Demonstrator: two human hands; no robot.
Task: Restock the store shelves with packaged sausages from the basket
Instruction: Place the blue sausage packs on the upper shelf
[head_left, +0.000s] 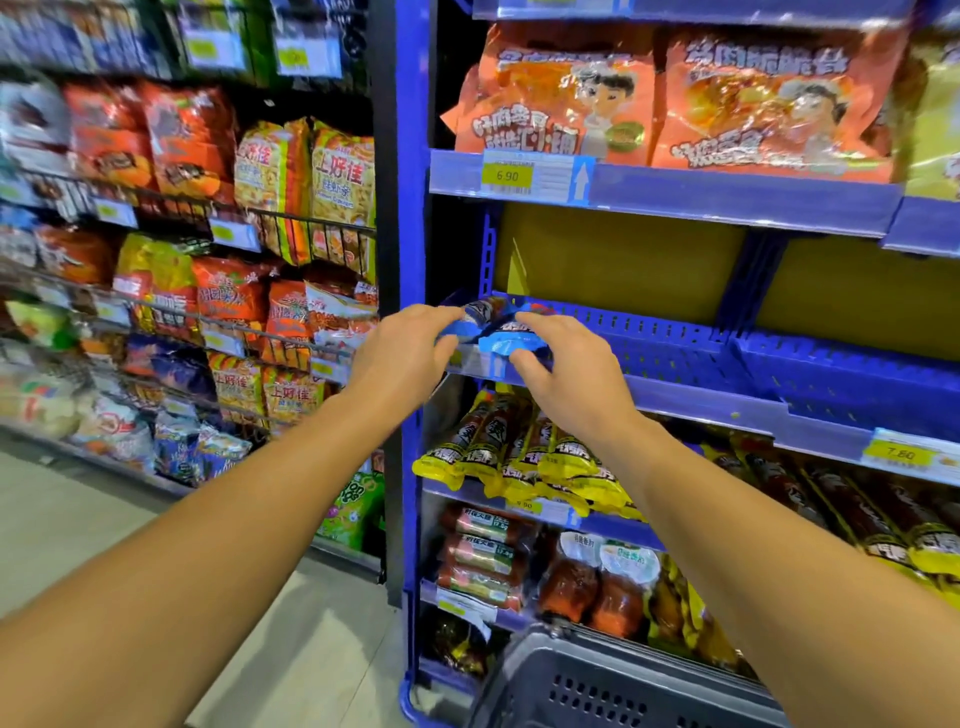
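Note:
Blue sausage packs (496, 325) lie at the left end of the blue shelf (675, 338), partly hidden by my fingers. My left hand (402, 353) curls over the left pack from the front. My right hand (563, 364) grips the light-blue end of the right pack, thumb underneath. To the right of the packs the shelf is bare. The grey basket (597, 686) sits at the bottom edge, below my right forearm; its contents are out of sight.
Yellow-ended sausage packs (519, 457) fill the shelf below, with more sausages (483, 556) under them. Orange snack bags (670, 98) stand on the shelf above. A wire rack of crisp bags (208, 234) lines the left. Pale floor (78, 519) lies lower left.

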